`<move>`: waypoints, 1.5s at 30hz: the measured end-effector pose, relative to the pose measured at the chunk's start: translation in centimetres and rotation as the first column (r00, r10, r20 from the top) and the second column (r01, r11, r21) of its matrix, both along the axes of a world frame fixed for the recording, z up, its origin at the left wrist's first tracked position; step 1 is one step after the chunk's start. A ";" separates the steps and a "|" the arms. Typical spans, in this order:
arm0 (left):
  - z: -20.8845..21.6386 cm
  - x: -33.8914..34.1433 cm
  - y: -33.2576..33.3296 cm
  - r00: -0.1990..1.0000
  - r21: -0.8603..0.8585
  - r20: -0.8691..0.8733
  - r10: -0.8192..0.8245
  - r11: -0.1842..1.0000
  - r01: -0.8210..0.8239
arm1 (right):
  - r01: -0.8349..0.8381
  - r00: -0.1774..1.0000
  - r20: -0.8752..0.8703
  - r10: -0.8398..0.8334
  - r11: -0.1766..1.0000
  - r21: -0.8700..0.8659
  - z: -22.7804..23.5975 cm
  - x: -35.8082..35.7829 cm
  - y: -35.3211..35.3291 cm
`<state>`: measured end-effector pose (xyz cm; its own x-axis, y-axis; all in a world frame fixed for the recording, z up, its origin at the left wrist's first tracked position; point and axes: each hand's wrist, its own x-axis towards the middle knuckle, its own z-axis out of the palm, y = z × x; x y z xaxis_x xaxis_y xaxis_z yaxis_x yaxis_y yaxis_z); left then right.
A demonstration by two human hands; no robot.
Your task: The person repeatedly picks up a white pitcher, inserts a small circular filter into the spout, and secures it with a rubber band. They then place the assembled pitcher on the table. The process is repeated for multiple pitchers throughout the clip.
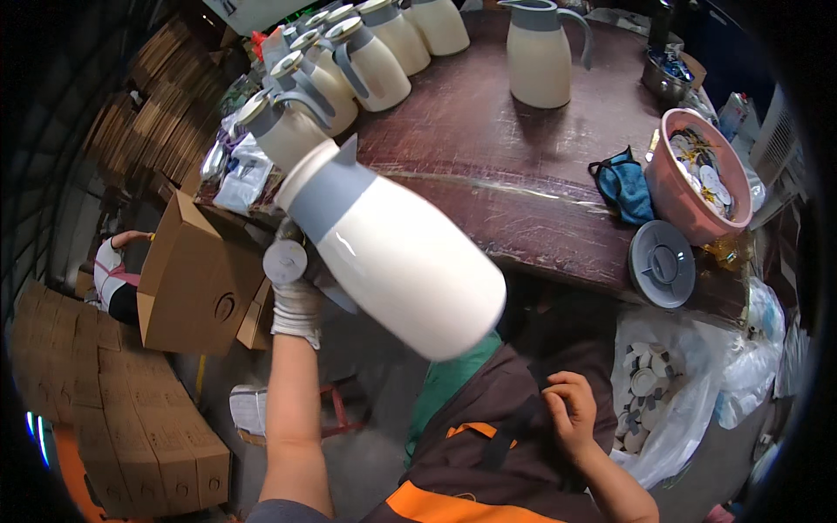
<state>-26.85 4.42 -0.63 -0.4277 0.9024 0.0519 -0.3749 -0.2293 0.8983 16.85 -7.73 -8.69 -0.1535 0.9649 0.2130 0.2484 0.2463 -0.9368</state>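
Note:
My left hand [297,301], in a white glove, grips a cream vacuum jug [410,261] by its handle side. The jug is tilted, with its grey collar up toward the left and its base toward the lower right. A pale round disc [285,261] shows at the gloved fingers; whether it belongs to the jug I cannot tell. My bare right hand [572,408] hovers over my lap, fingers loosely bent with a gap to the thumb and nothing visible in them. Another cream jug [539,65] with a grey handle stands upright on the dark red table [462,131].
Several similar jugs [375,70] stand at the table's far left. At the right are a pink bucket [676,187] of small parts, a blue cloth [624,186] and a grey round lid [663,263]. A plastic bag [689,410] of parts lies below. Cardboard boxes [196,279] stand left.

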 end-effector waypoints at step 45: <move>7.2 12.0 31.1 0.217 -0.072 -0.973 -0.073 0.997 0.013 | 0.251 0.945 0.173 -0.277 0.955 0.157 -8.7 1.6 5.1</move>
<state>-14.88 35.52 6.59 -0.0307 0.9315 0.3625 0.7924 -0.1984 0.5769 18.50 -2.62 -17.37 0.0525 0.9417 0.3323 0.4926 0.2650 -0.8289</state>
